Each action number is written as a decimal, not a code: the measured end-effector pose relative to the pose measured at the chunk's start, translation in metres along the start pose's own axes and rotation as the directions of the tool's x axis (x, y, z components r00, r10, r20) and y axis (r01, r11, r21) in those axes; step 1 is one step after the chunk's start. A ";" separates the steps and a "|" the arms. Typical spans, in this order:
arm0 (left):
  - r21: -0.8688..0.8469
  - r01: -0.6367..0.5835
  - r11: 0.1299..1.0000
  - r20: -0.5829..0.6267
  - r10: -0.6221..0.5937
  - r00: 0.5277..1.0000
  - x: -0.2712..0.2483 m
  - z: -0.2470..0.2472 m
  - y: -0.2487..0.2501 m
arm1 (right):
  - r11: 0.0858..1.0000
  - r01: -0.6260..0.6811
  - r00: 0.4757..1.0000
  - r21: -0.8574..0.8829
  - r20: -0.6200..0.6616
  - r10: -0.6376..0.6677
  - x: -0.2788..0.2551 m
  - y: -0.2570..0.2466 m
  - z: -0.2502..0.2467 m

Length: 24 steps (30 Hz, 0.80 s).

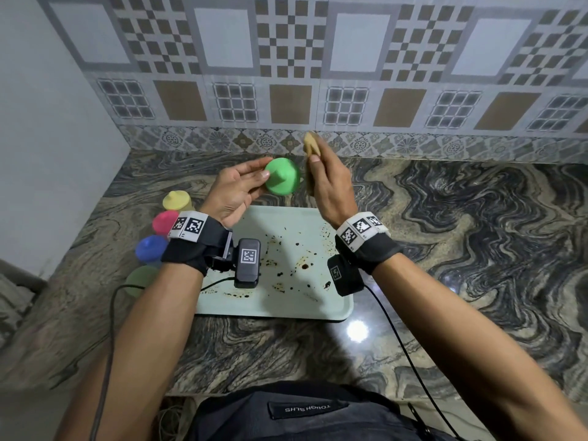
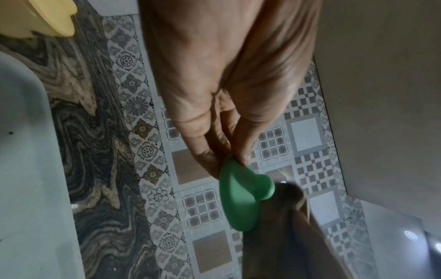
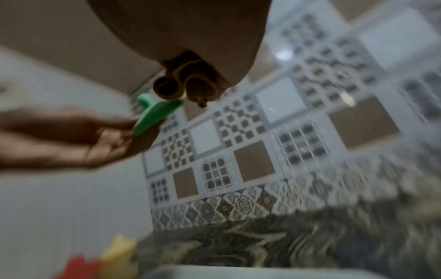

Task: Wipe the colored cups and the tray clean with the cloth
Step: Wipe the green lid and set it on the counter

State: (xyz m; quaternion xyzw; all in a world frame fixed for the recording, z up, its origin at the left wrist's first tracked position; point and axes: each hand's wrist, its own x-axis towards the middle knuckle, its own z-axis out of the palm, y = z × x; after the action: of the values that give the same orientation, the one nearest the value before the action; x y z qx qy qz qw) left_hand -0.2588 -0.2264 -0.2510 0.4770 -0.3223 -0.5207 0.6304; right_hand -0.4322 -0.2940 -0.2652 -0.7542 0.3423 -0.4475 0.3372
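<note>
Head view: my left hand (image 1: 234, 194) pinching green cup (image 1: 282, 180) aloft, 12 o'clock of stained tray (image 1: 337, 308); my right hand (image 1: 329, 189) clamping cloth (image 1: 310, 148) alongside. Cup-wiping step running; next needing cloth pressed against cup, then rotating.

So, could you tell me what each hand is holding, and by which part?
The left hand pinches the green piece at its rim; the right hand grips the bunched cloth around its middle.

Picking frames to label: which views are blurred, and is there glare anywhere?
Right wrist view: heavily motion-blurred, countertop smeared. Left wrist view: mildly soft, green cup readable. Head view: mostly sharp, cloth blurred, one lamp glare on the countertop below the tray.
</note>
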 end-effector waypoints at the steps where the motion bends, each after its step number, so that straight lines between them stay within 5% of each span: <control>1: 0.001 0.003 1.000 0.009 -0.003 1.000 0.000 0.001 0.001 | 0.996 0.079 0.994 -0.032 0.072 -0.077 -0.003 -0.004 0.001; 4: 0.058 0.024 0.998 0.121 -0.031 0.992 -0.003 0.006 0.003 | 0.971 0.241 0.939 0.009 0.252 -0.235 -0.006 -0.006 0.005; 7: 0.140 0.028 0.990 0.189 -0.054 0.981 -0.009 0.007 0.004 | 0.982 0.189 0.940 0.020 0.284 -0.187 0.007 -0.002 0.002; 11: 0.156 0.037 0.987 0.161 -0.062 0.985 -0.008 0.010 0.001 | 0.999 0.003 0.997 0.047 0.078 -0.007 0.009 -0.008 -0.005; 13: 0.162 0.031 0.986 0.147 -0.055 0.988 -0.008 0.009 0.002 | 0.995 0.080 0.994 0.054 0.075 -0.084 0.003 -0.012 -0.003; 16: 0.189 0.020 0.982 0.157 -0.050 0.986 -0.007 0.009 0.004 | 0.978 0.209 0.949 -0.021 0.248 -0.197 -0.007 -0.009 -0.001; 21: 0.210 0.047 0.977 0.016 -0.052 0.999 -0.004 0.008 -0.003 | 1.000 -0.016 0.999 -0.002 -0.035 0.016 0.000 -0.006 -0.002; 24: 0.243 0.043 0.969 -0.123 -0.013 0.992 0.000 0.013 -0.002 | 1.000 -0.004 0.997 -0.001 -0.079 0.004 -0.003 -0.009 0.001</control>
State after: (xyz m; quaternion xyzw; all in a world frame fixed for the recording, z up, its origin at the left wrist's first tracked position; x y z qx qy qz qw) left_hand -0.2713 -0.2303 -0.2487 0.5865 -0.3387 -0.4559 0.5775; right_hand -0.4306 -0.2868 -0.2596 -0.7355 0.3572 -0.4762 0.3236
